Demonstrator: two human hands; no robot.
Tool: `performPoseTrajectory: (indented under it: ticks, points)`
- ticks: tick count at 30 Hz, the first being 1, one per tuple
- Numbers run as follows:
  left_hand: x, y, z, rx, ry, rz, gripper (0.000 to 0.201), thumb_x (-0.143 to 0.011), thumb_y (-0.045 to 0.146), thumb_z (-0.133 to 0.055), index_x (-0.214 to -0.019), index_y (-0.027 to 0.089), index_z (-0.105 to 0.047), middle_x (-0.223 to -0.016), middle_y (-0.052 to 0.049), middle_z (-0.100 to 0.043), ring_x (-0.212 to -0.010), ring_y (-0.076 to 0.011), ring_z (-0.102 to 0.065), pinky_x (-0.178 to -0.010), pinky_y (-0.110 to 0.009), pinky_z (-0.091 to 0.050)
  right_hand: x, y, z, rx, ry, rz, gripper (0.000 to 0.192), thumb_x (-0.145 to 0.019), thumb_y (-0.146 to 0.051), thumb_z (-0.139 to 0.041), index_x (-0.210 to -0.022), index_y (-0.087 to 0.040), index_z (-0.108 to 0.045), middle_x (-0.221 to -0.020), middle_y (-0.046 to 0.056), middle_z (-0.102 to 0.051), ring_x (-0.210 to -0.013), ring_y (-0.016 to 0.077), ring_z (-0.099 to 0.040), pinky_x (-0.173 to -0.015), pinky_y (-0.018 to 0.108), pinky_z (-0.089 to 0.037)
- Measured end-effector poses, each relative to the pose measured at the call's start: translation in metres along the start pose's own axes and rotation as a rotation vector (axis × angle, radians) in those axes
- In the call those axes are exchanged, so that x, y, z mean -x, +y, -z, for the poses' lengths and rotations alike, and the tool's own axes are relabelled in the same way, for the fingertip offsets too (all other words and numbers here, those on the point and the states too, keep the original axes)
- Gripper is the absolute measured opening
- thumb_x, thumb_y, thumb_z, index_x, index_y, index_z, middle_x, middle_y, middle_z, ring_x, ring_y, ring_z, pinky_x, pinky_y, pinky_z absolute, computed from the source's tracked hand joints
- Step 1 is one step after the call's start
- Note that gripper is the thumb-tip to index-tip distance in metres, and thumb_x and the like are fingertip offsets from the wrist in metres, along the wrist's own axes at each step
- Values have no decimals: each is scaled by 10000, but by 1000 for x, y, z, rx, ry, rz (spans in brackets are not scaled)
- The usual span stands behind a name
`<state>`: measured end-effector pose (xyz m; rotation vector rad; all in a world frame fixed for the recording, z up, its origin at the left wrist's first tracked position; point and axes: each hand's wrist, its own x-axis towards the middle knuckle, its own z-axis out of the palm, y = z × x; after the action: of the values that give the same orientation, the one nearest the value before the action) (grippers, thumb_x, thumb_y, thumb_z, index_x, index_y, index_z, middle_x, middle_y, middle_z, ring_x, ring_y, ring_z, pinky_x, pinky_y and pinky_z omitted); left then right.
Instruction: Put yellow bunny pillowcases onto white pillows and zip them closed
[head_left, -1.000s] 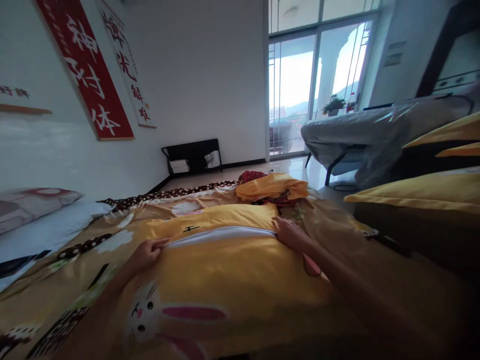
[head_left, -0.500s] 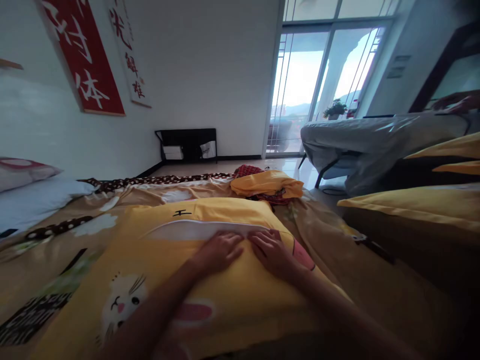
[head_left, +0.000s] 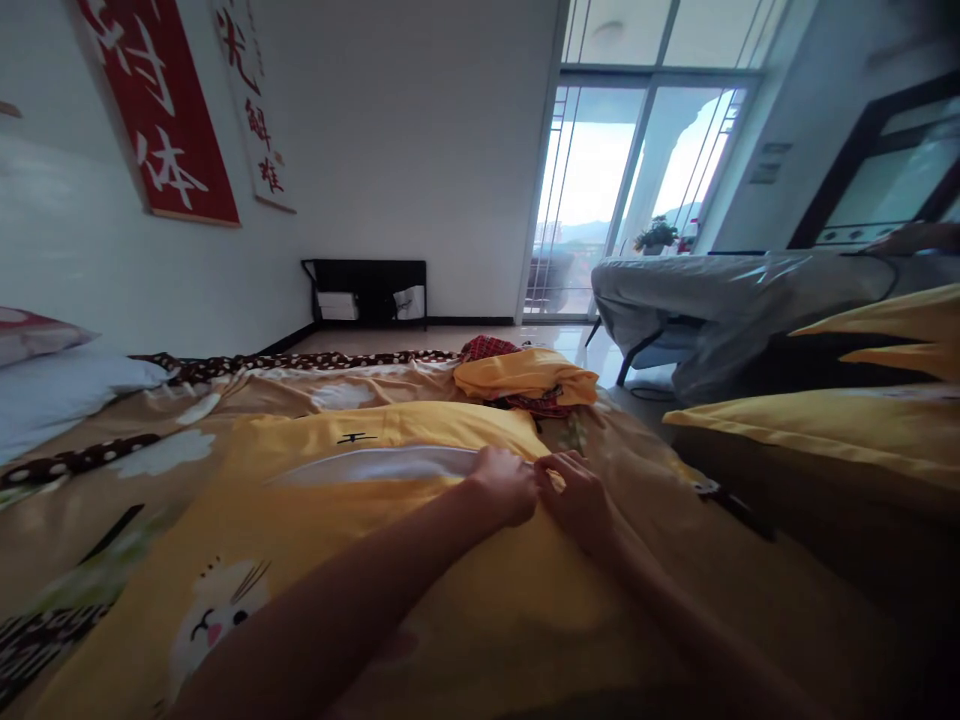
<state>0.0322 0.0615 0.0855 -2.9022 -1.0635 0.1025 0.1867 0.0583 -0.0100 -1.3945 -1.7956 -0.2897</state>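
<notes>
Yellow pillow [head_left: 420, 540] with rabbit print is lying on the patterned bedsheet [head_left: 112, 480], white inner showing at its open edge. Left hand [head_left: 506, 485] and right hand [head_left: 577, 500] are both pinching that edge near its right end, fingers closed on fabric. Crumpled yellow cloth [head_left: 525, 375] is sitting just beyond. Red wall banner [head_left: 161, 110] is showing white Chinese characters, lowest reading 体.

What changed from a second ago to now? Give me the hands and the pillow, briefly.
The left hand slid right along the pillow's white opening, from its left end to its right end. The right hand kept to that right end; both now pinch the edge there, side by side. Half a second ago they lay flat near the middle. The yellow pillow, the bedspread and the bundled yellow cloth stayed put.
</notes>
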Motion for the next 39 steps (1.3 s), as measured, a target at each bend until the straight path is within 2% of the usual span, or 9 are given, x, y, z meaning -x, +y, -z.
performPoseTrajectory:
  ticks: [3,5,9,12,15,22,29,35,39]
  points:
    - [-18,3,5,-47,-58,-50,233,-858,239,-551,-1030,173,-694,-1020,-148,-704,-982,-272,-659,-804,-367,-509,-1,11,4,12,-74,11,212,-788,-178,-471,-911,-211,-641,-944,67,-670,-886,211,-595,-795,340,-462]
    - [-22,-3,-2,-13,-1,-63,297,-911,336,-478,-1045,170,-686,-1036,-153,-696,-997,-274,-655,-822,-379,-509,1,16,7,46,-141,32,242,-783,-185,-490,-975,-211,-635,-991,67,-659,-904,213,-598,-800,342,-469]
    - [-21,-19,-35,119,131,-52,402,-863,452,-528,-1089,135,-630,-992,-164,-696,-934,-306,-671,-769,-399,-530,11,22,8,169,-216,73,204,-848,-229,-498,-993,-218,-640,-983,76,-657,-922,215,-599,-825,345,-461]
    - [-19,-23,-61,233,209,-34,359,-845,389,-560,-1118,156,-568,-993,-124,-696,-905,-280,-674,-767,-386,-528,17,24,6,226,-215,98,210,-882,-208,-460,-975,-227,-647,-968,77,-660,-927,210,-596,-831,343,-449]
    - [-19,-23,-75,350,274,-64,269,-863,303,-535,-1110,198,-550,-1044,-70,-677,-950,-229,-648,-804,-349,-512,21,24,3,244,-230,126,207,-887,-194,-457,-972,-219,-644,-947,76,-659,-919,209,-591,-819,341,-446]
    - [-15,-20,-79,500,370,-71,198,-831,145,-506,-1002,183,-596,-1024,-48,-629,-977,-175,-579,-886,-300,-482,23,21,0,238,-228,146,179,-880,-180,-483,-940,-227,-645,-928,64,-659,-888,208,-585,-799,341,-432]
    - [-13,-14,-85,298,341,-26,214,-818,258,-555,-980,159,-654,-940,-84,-633,-896,-221,-602,-744,-334,-499,20,10,3,213,-293,106,174,-838,-108,-499,-881,-209,-634,-901,59,-683,-876,206,-602,-790,325,-426]
    - [-2,-15,-86,138,561,-308,175,-843,251,-549,-895,142,-676,-951,-69,-633,-956,-204,-556,-866,-359,-416,22,6,1,135,-342,49,155,-808,-90,-476,-827,-205,-578,-808,34,-684,-765,190,-618,-702,296,-437]
    - [4,-14,-86,100,576,-322,189,-875,245,-510,-851,144,-669,-922,-44,-647,-879,-177,-554,-804,-362,-392,26,12,1,81,-264,147,206,-836,-87,-451,-949,-197,-584,-856,44,-701,-776,186,-630,-733,298,-438]
